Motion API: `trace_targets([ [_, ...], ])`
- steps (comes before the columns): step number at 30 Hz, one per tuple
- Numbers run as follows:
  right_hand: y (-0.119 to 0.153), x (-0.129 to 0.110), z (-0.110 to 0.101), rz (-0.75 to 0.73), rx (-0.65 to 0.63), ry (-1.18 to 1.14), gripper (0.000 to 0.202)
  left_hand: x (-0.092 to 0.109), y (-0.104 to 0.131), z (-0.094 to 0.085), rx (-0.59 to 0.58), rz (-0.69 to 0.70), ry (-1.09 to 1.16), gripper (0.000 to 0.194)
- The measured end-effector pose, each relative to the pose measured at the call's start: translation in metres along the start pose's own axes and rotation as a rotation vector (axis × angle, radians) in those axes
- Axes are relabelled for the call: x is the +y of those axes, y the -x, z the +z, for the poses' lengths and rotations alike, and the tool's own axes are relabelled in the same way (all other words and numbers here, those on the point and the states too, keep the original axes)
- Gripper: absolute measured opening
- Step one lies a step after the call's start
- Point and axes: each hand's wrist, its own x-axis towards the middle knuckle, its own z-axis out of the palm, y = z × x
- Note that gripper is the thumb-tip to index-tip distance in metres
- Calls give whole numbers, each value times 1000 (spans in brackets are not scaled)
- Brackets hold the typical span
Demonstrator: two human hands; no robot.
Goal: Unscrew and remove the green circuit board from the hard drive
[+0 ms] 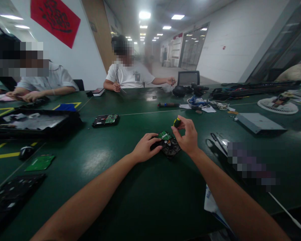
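A black hard drive [172, 150] with a green circuit board [165, 135] on its far side lies on the green table in front of me. My left hand [147, 147] grips it by the left edge, fingers over the top and thumb along the near side. Above its right side, my right hand [187, 134] pinches the yellow and black handle of a screwdriver [176, 123]. The handle stands nearly upright; I cannot make out the shaft or whether the tip touches the drive.
Another hard drive [105, 120] lies farther left, near a black tray [35, 122]. A loose green board [40, 162] and a mouse [26, 152] are at left. To the right are a grey metal box [261, 123] and a cable [287, 211]. Several people sit around the table.
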Motion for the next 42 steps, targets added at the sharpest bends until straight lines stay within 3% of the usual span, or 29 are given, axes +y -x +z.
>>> trace_targets([
  [16,2,-4,0,-20,-2,51,53,3,-1,-3,-33,-24,-10,42],
  [22,-4,1,-13,-4,272,127,57,6,-2,-5,-60,-55,-38,44],
  [24,-6,10,-18,28,299,166,55,10,-4,-7,-72,-50,-82,45],
  [30,-5,36,-18,218,153,325,36,43,-17,-11,-157,-120,-230,66],
  [36,-2,39,-8,328,-24,413,13,73,-28,1,-230,-231,-365,99],
  [42,1,29,-5,318,-274,569,31,78,-26,8,-245,-252,-400,90],
])
